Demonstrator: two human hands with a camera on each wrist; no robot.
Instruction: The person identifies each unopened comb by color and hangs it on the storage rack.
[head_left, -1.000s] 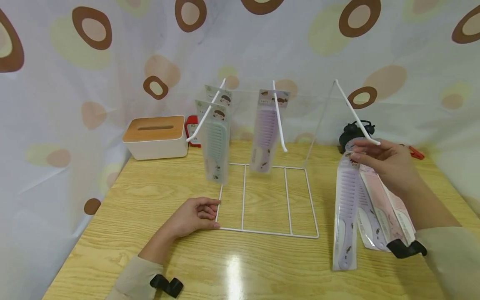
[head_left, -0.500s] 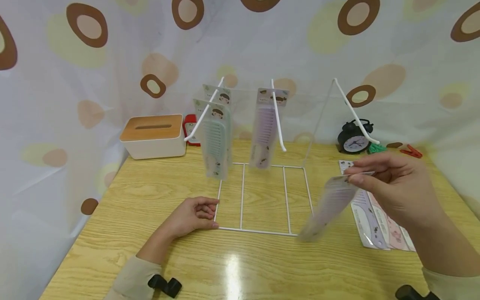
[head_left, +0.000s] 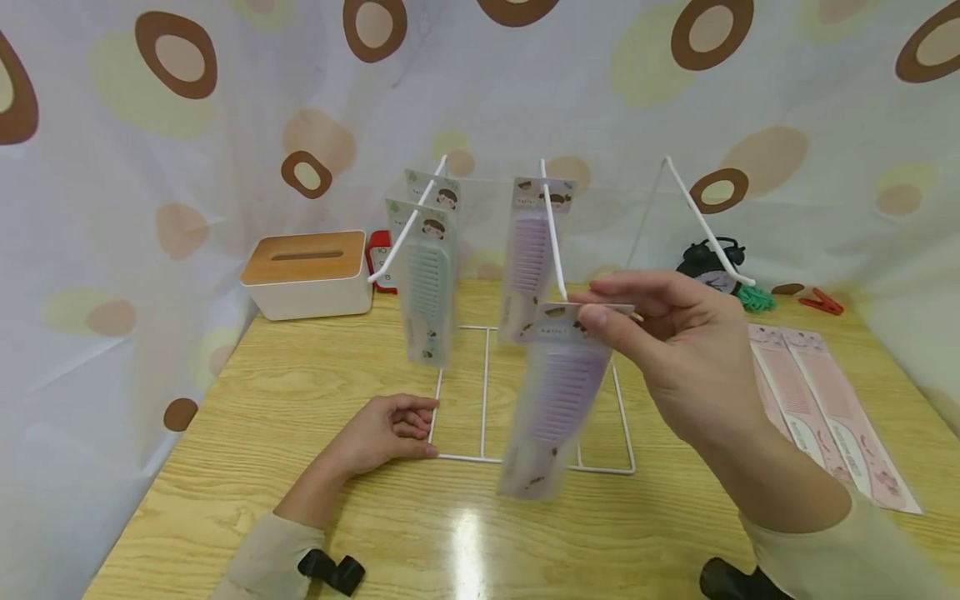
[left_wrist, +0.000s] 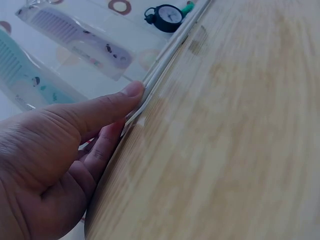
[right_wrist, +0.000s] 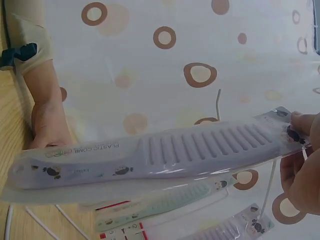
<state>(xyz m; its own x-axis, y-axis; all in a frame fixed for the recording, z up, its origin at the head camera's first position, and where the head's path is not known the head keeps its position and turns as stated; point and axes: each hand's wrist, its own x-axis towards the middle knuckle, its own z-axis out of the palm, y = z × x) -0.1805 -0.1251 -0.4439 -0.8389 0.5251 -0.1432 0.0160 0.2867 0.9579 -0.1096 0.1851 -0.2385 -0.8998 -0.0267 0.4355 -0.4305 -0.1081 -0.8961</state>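
In the head view my right hand [head_left: 686,350] pinches the top card of a packaged purple comb [head_left: 562,396] between thumb and fingers. The comb hangs tilted in front of the middle hook's tip; whether the hook passes through the card's hole is hidden. My left hand [head_left: 386,429] holds the front left corner of a white wire rack [head_left: 528,461], thumb and fingers at the wire. On the middle hook hangs another purple comb [head_left: 528,258]. Two packaged green combs [head_left: 427,292] hang on the left hook. The right hook [head_left: 708,221] carries nothing.
Packaged pink combs [head_left: 832,408] lie on the table at right, partly behind my right forearm. Along the back stand a tissue box [head_left: 307,283], a red-framed clock [head_left: 382,258] and a black alarm clock [head_left: 708,265], with a green bundle [head_left: 756,298] and a red clip [head_left: 821,302].
My right hand has lifted a purple comb from the pile at right and carried it left to the middle hook's front. My left hand has stayed at the rack's corner.
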